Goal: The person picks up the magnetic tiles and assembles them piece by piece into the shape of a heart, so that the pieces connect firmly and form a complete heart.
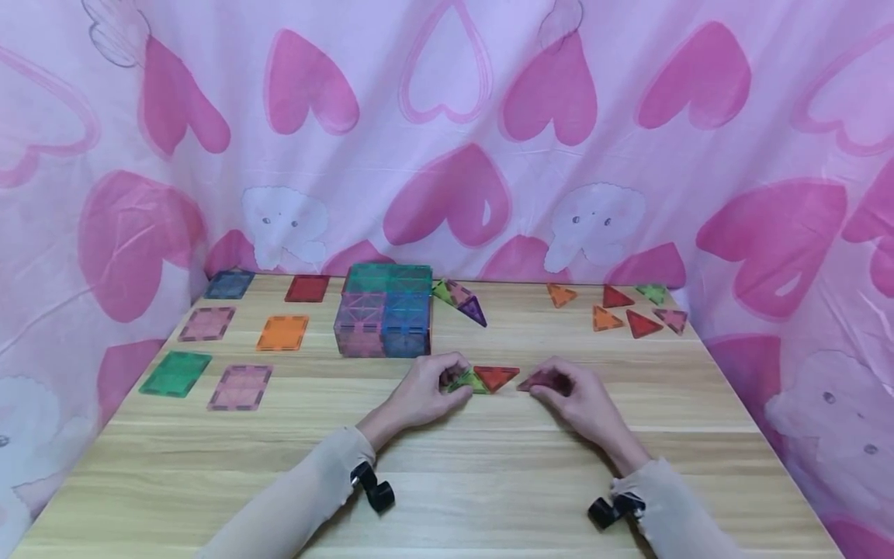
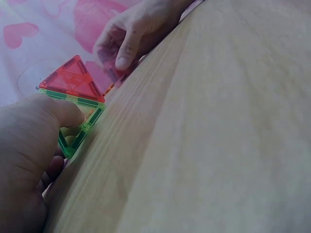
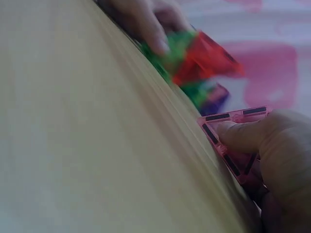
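My left hand (image 1: 427,390) pinches a green triangular magnetic tile (image 2: 92,120) just above the tabletop. Edge to edge with the green tile is a red triangular magnetic tile (image 1: 497,377), pointing toward me. To the right, my right hand (image 1: 578,397) pinches a pink triangular magnetic tile (image 3: 236,117) between thumb and fingers. A small gap separates this pink tile from the red one. In the head view, the left fingers cover part of the green tile and the right fingers hide most of the pink one.
Behind the hands stands a box of joined square tiles (image 1: 384,322), with a joined strip of triangles (image 1: 459,295) beside it. Several loose square tiles (image 1: 240,387) lie at the left. Several loose triangles (image 1: 642,324) lie at the back right. A pink heart-print curtain (image 1: 447,186) hangs behind the table.
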`<action>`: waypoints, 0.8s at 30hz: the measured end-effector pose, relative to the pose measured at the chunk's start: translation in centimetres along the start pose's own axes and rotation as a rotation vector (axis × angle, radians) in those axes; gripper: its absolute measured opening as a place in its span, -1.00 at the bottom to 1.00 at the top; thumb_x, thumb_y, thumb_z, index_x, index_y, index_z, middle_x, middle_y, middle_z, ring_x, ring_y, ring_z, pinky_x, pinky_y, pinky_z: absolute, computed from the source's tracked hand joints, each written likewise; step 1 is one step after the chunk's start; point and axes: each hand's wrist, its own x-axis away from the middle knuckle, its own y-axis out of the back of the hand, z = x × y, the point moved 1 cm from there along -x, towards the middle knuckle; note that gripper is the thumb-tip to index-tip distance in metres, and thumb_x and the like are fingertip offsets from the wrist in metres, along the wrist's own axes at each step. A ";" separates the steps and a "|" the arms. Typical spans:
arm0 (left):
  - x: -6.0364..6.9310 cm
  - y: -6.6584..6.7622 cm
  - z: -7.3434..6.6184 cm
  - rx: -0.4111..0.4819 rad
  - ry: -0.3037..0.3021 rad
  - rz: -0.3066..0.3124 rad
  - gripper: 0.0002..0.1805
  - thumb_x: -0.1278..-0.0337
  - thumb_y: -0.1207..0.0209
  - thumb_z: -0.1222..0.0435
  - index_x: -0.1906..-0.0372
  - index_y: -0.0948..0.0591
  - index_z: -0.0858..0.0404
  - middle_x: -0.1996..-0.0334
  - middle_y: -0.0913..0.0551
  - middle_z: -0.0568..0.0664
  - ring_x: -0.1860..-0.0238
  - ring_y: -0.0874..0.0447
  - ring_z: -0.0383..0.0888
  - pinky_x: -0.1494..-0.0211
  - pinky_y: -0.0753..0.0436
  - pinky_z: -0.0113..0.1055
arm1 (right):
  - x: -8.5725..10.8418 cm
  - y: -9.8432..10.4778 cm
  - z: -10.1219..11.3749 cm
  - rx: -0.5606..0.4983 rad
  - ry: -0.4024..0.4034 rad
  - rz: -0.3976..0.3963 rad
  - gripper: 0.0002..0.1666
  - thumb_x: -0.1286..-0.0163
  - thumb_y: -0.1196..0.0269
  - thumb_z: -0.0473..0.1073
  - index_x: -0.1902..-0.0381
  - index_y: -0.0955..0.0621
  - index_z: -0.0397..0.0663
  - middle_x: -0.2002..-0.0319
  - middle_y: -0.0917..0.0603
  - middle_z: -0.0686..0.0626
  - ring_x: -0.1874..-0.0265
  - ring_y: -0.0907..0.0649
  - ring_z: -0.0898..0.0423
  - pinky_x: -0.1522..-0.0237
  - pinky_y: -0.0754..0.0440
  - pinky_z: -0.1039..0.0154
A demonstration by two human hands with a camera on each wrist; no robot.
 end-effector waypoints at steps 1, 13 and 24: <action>0.0 0.1 0.0 -0.001 0.003 0.000 -0.80 -0.33 -0.50 0.32 0.02 -0.77 0.11 0.25 -0.77 -0.16 0.25 -0.68 -0.24 0.17 -0.70 -0.34 | -0.3 -0.7 0.5 -0.005 0.003 0.015 -0.77 -0.46 -0.55 -0.22 0.01 -0.80 0.18 0.13 -0.86 0.15 0.17 -0.78 0.17 0.12 -0.72 0.32; 0.1 -0.1 0.0 0.013 0.011 0.021 -0.82 -0.33 -0.50 0.35 0.08 -0.75 0.12 0.25 -0.77 -0.17 0.24 -0.71 -0.28 0.13 -0.74 -0.35 | 0.0 -2.2 1.8 0.043 -0.085 0.040 -0.83 -0.50 -0.54 -0.13 0.03 -0.80 0.27 0.15 -0.78 0.18 0.21 -0.65 0.11 0.15 -0.63 0.27; -0.1 0.0 -0.2 0.030 -0.007 0.023 -0.86 -0.35 -0.47 0.41 0.13 -0.75 0.15 0.27 -0.78 -0.19 0.25 -0.72 -0.34 0.14 -0.75 -0.36 | 3.5 2.9 -0.9 0.215 -0.142 -0.237 -0.87 -0.49 -0.54 -0.20 0.12 -0.75 0.00 0.27 -0.73 0.01 0.33 -0.58 0.17 0.31 -0.53 0.35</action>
